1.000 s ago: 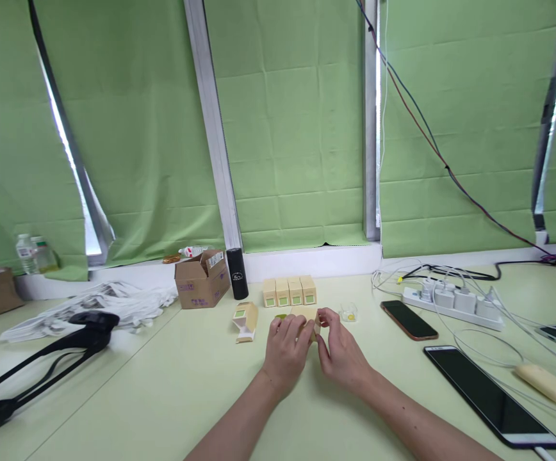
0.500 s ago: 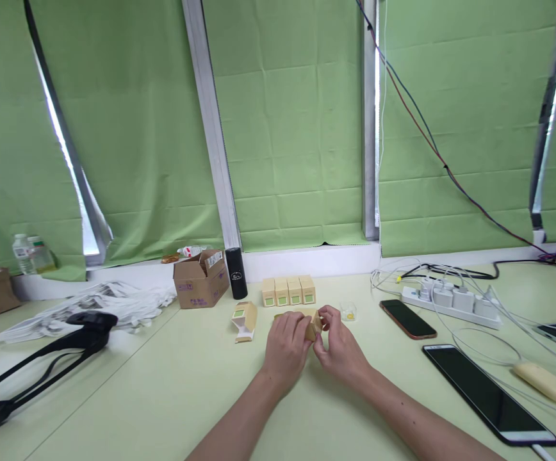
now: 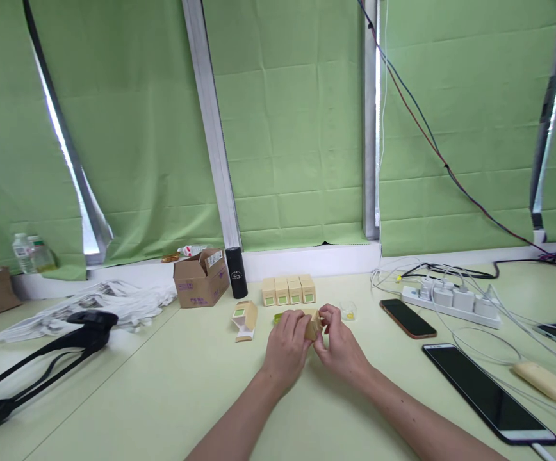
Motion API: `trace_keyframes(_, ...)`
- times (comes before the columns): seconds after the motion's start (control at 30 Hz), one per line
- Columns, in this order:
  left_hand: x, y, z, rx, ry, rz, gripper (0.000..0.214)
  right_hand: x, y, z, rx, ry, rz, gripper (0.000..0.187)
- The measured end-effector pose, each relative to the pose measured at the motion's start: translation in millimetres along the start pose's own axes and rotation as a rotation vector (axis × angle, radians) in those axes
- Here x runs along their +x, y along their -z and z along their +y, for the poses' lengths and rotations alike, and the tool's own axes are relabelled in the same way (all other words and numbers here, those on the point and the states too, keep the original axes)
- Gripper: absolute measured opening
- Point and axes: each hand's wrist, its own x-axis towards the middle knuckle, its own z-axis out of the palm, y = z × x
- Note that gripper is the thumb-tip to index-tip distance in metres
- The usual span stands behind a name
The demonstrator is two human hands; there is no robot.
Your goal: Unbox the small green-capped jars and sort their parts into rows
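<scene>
Both hands meet over a small tan cardboard box [image 3: 312, 325] just above the table. My left hand [image 3: 285, 342] wraps round its left side, and a green patch shows at the box's far left end. My right hand [image 3: 338, 339] pinches the box's right end between thumb and fingers. Behind them a row of several small closed boxes [image 3: 288, 291] with green labels stands side by side. To the left an opened small box [image 3: 245, 320] lies with its flap out. A small clear plastic piece [image 3: 348, 311] with something yellow in it sits beyond my right hand.
A larger brown carton [image 3: 200, 282] and a black cylinder [image 3: 236, 273] stand at the back. White cables [image 3: 90, 307] and a black frame-like object [image 3: 52, 358] lie left. At right are two phones [image 3: 407, 318], a power strip [image 3: 451, 304] and loose wires.
The box in my hands has turned slightly, so its right end looks more closed and a green patch shows at its left. My hands have hardly moved.
</scene>
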Motion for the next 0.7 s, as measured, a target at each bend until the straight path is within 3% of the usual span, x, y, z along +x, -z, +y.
trace_keyframes(0.7,-3.9,-1.7,-4.1,-0.052,0.059,-0.089,0.05,1.8,3.6,1.1,0.104,-0.13,-0.002,0.039)
